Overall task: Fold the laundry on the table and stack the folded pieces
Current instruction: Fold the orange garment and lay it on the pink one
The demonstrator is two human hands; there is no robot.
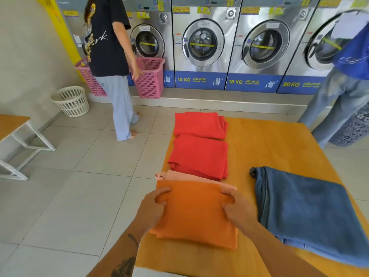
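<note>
A folded orange cloth [195, 212] lies at the near left of the yellow-orange table [269, 140], on top of a pale pink folded piece [179, 175] whose far edge shows. My left hand [153, 208] grips the orange cloth's left edge and my right hand [237, 208] grips its right edge. Beyond it lie two folded red pieces, one [199, 154] nearer and one [199, 124] farther. A blue denim garment [307, 212] lies folded to the right.
A row of washing machines [203, 45] lines the far wall. A person in a black shirt [107, 37] stands by pink baskets [149, 76]; another in jeans [343, 92] stands at far right. A white basket [71, 100] and a bench [12, 124] stand left.
</note>
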